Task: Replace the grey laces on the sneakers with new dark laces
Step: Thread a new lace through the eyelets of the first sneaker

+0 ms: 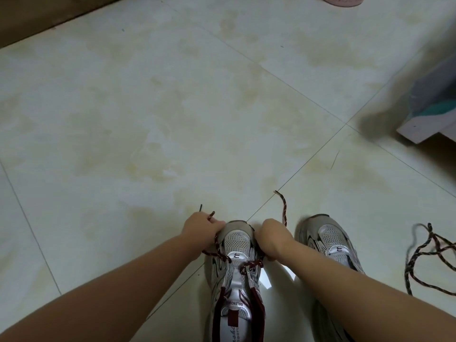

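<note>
Left sneaker (pixel 238 272): silver-grey mesh, toe pointing away, dark red speckled lace (pixel 249 264) crossed through its lowest eyelets, both ends pulled out past the toe. Right sneaker (pixel 330 243): just beside it, unlaced. Spare dark lace (pixel 429 255): loose tangle, far right.

The right forearm (pixel 345 280) hides part of the second sneaker (pixel 328 233); a blurred box (pixel 429 112) is cut off.
</note>
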